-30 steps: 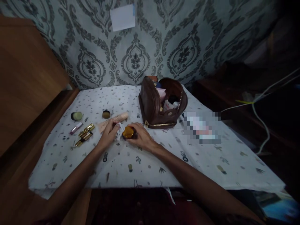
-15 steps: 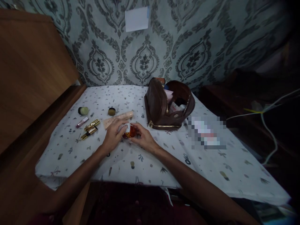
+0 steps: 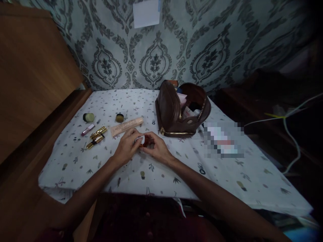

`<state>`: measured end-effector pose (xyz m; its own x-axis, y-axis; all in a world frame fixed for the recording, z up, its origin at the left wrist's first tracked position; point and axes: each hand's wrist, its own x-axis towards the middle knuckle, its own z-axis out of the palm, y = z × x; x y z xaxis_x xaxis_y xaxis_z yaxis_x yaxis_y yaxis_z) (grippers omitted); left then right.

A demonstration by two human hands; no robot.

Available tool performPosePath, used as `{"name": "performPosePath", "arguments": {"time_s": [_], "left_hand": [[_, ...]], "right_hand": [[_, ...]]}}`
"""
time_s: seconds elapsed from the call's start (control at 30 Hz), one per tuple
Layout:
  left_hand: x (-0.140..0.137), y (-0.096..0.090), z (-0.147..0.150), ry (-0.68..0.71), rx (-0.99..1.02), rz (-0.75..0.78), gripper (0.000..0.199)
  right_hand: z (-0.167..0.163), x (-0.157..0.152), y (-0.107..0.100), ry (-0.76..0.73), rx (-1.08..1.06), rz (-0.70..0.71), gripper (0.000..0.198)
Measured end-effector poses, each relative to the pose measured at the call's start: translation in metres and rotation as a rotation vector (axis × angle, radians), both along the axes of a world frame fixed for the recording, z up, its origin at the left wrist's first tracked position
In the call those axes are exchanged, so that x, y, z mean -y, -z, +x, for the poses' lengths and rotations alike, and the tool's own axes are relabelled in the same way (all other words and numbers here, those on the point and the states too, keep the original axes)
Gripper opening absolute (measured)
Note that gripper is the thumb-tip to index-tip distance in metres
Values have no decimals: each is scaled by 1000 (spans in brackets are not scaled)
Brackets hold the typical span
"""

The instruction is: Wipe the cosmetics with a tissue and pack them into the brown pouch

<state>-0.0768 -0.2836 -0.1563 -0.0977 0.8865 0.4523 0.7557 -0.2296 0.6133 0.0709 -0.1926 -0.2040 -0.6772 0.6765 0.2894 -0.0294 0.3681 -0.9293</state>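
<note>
Near the middle of the table, both my hands close around a small amber container (image 3: 149, 141), translucent and mostly hidden by fingers. My right hand (image 3: 156, 148) grips its right side between thumb and fingers. On the other side, the fingers of my left hand (image 3: 127, 145) are bent around it, with a white patch (image 3: 140, 138) showing by the thumb; whether that is a cap, label or wipe I cannot tell. Just behind my left hand lies a peach squeeze tube (image 3: 127, 126). Two gold tubes (image 3: 97, 137) that look like lipsticks rest to the left.
Behind to the right stands an open brown leather cosmetic bag (image 3: 174, 117) with items inside. A lip gloss tube (image 3: 87, 129), a pale green-and-dark jar (image 3: 89, 117) and a small brown-gold jar (image 3: 119, 117) sit at left. A pixelated item (image 3: 223, 139) lies at right. Wooden furniture (image 3: 32, 67) borders the left.
Both hands have shifted slightly right with the amber container. It has turned, so less of the amber shows between my fingers. The view has tilted down a little.
</note>
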Motion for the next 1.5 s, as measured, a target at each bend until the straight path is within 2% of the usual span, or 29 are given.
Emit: {"name": "performPosePath", "arguments": {"time_s": [0.3, 0.43, 0.73, 1.0, 1.17, 1.3, 1.5], "left_hand": [[9, 14, -18, -133, 54, 5, 19], [11, 14, -9, -120, 0, 54, 21], [12, 17, 14, -2, -289, 204, 20], [13, 19, -1, -56, -276, 169, 18], [12, 22, -10, -105, -194, 167, 16], [10, 21, -6, -99, -183, 156, 16], [11, 19, 6, -55, -236, 143, 19]], "right_hand": [[3, -2, -3, -25, -2, -3, 45], [3, -3, 0, -40, -37, 15, 47], [3, -6, 7, -78, -76, 30, 47], [4, -7, 9, 10, 26, 52, 48], [4, -7, 7, 50, 96, 150, 50], [8, -7, 5, -22, 144, 273, 64], [9, -8, 7, -55, 187, 299, 67]]}}
